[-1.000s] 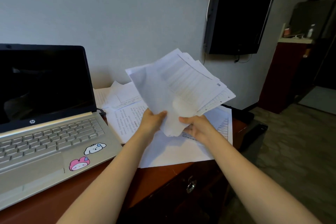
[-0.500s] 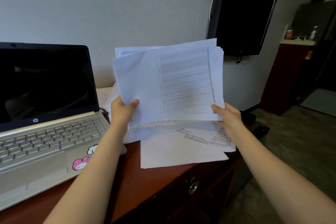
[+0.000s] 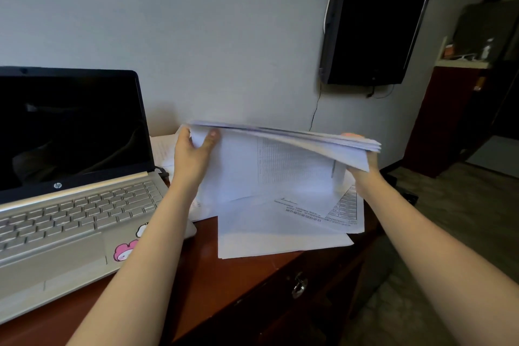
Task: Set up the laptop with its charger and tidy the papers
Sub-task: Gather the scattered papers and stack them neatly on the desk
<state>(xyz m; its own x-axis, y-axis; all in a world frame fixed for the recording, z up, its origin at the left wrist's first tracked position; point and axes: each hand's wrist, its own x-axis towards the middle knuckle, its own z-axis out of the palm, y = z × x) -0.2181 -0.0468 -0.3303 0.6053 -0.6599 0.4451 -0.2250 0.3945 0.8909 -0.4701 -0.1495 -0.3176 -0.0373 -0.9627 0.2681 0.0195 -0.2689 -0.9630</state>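
I hold a stack of white printed papers [image 3: 280, 154] above the desk, tilted nearly flat and blurred. My left hand [image 3: 191, 157] grips its left edge and my right hand [image 3: 365, 166] grips its right edge. Under the stack, more loose sheets [image 3: 280, 230] lie spread on the red-brown desk [image 3: 224, 275]. An open silver laptop [image 3: 70, 205] with a dark screen and cartoon stickers sits at the left. A dark plug [image 3: 163, 171] shows at the laptop's right side; I see no other part of the charger.
A black TV [image 3: 373, 22] hangs on the wall at the right, a thin cable dropping below it. The desk front has a drawer with a metal pull [image 3: 298, 286]. A dark red cabinet [image 3: 449, 121] stands at the far right, beside open floor.
My hands spread apart to the stack's two side edges. The stack went from upright, facing me, to tilted almost flat and lower over the desk.
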